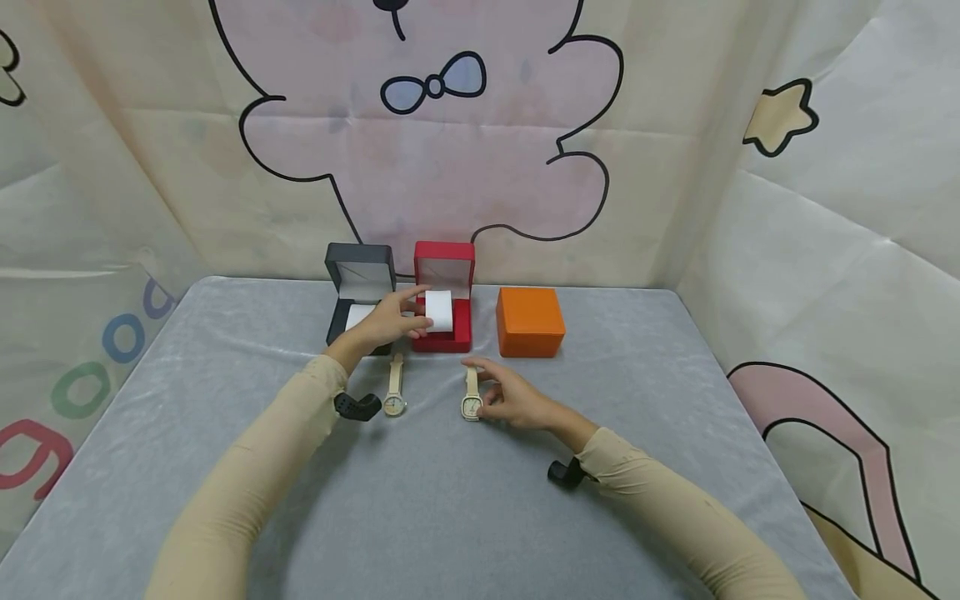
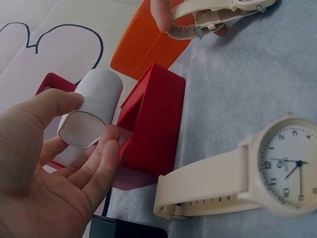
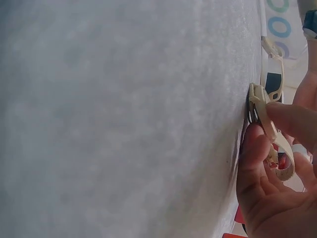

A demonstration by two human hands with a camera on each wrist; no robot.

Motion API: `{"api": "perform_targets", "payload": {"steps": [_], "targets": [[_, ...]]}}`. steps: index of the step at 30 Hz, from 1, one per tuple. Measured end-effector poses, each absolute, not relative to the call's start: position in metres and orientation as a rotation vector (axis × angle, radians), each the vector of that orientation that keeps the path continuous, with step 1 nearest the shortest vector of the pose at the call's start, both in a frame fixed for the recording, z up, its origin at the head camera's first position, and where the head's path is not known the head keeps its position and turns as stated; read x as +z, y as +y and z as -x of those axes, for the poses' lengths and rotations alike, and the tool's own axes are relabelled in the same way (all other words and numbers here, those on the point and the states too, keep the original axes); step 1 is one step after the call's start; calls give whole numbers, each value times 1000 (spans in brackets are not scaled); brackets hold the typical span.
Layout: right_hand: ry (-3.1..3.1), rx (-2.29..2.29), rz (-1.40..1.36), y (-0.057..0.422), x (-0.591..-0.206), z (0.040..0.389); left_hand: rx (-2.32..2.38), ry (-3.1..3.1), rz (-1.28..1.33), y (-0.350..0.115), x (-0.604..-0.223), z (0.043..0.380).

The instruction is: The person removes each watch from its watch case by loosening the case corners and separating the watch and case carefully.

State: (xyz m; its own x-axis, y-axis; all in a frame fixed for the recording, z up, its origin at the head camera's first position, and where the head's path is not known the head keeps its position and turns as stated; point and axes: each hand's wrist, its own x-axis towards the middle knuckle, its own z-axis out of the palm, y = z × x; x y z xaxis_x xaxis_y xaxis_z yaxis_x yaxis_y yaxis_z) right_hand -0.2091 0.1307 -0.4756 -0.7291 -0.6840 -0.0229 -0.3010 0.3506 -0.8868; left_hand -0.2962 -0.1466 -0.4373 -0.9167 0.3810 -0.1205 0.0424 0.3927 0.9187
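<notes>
In the head view my left hand [image 1: 388,322] holds a white watch cushion [image 1: 439,311] in front of the open red watch box [image 1: 462,333]. The left wrist view shows the thumb and fingers round the cushion's [image 2: 101,91] sides, its flat end facing the camera. My right hand [image 1: 519,398] pinches a cream wristwatch [image 1: 471,406] by its case, close over the table; its buckled strap [image 3: 286,171] loops toward the boxes. Between my arms lies a second cream watch [image 1: 393,405] with a round numbered dial [image 2: 292,166], its strap fastened.
Left of the red box stands an open dark grey watch box [image 1: 362,258] with a white cushion [image 1: 358,315] inside, partly behind my left hand. A closed orange box [image 1: 530,322] stands to the right. Grey cloth covers the table [image 1: 420,500]; printed curtains [image 1: 675,125] rise behind it.
</notes>
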Motion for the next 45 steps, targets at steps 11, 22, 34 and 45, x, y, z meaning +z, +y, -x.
{"api": "perform_targets", "payload": {"steps": [11,22,34,45], "targets": [[2298,-1227,855,131,-474,211,1508,2364,-365,-145,-435,296],[2388,-1093,867,128,-468,208,1510,2372,-376,-149,-441,299],[2447,-984,849,131,-469,212,1489,2387,-361,-145,-445,304],[2444,-986,826,131,-466,217,1463,2399,-365,-144,-442,303]]}}
